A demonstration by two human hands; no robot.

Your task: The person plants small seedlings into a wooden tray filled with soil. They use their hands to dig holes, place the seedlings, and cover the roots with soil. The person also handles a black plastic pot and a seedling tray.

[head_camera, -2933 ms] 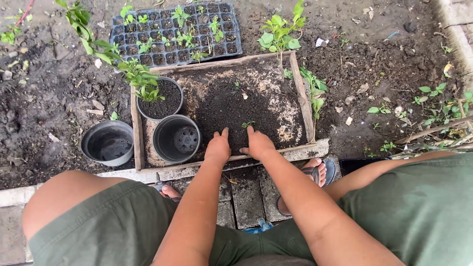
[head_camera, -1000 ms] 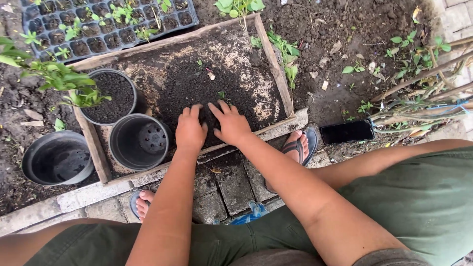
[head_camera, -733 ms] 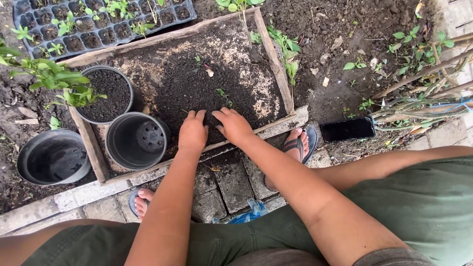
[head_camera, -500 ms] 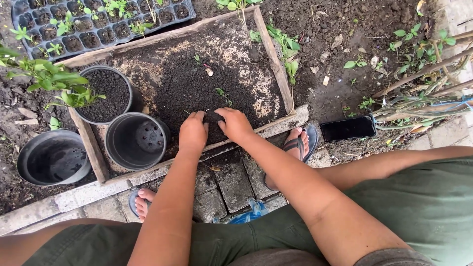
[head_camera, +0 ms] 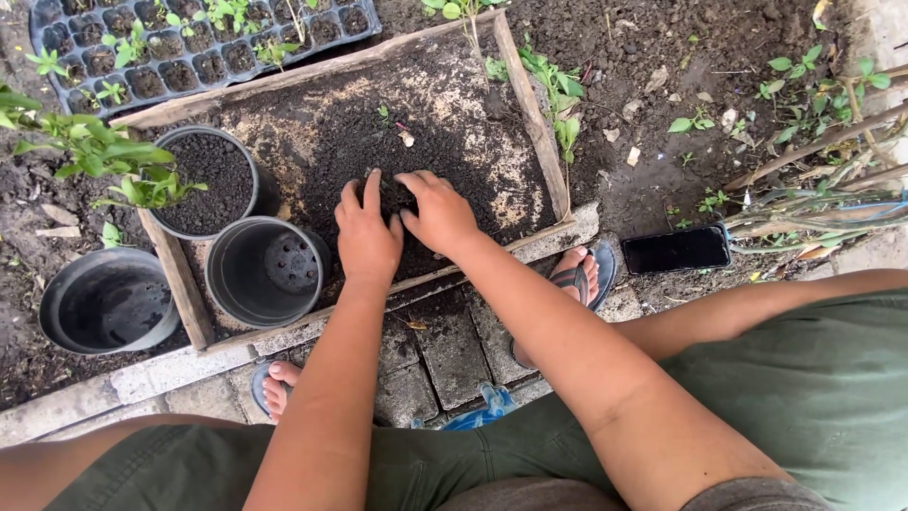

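My left hand [head_camera: 367, 235] and my right hand [head_camera: 439, 210] lie side by side, palms down, on a heap of dark soil [head_camera: 378, 142] inside a shallow wooden frame [head_camera: 534, 114]. The fingers are curled into the soil, cupping a clump between the two hands. An empty black plastic pot [head_camera: 268, 270] stands just left of my left hand, inside the frame. Behind it is a black pot filled with soil [head_camera: 200, 180].
A third empty black pot [head_camera: 109, 301] sits outside the frame at the left. A black seedling tray [head_camera: 189, 43] with small green plants lies at the back. A leafy plant [head_camera: 90, 156] overhangs the left. A dark phone [head_camera: 675, 251] lies on the ground at the right. Paving bricks [head_camera: 445, 350] are under my sandalled feet.
The hands have slid a little farther into the soil heap and drawn together, fingers curling around a clump. The view has shifted slightly.
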